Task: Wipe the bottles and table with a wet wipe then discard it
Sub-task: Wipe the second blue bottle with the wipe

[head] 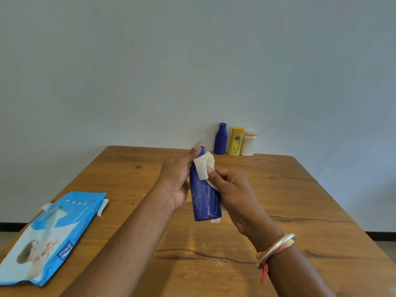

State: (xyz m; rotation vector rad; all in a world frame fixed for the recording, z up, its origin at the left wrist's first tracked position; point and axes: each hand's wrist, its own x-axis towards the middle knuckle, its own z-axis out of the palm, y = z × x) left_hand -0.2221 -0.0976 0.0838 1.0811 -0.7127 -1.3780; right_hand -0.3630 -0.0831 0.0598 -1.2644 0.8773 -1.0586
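A dark blue bottle (204, 196) streaked with white residue is held tilted above the middle of the wooden table (289, 189). My left hand (174, 179) grips it from the left, fingers up by its neck. My right hand (231, 189) pinches a white wet wipe (203, 167) and presses it against the bottle's upper right side. At the table's far edge, against the wall, stand a second blue bottle (220, 139), a yellow bottle (235, 141) and a white bottle (248, 144).
A blue pack of wet wipes (53, 236) lies at the table's near left, its flap open. White specks and smears (214, 243) dot the wood below my hands. A dark crack runs across the near tabletop.
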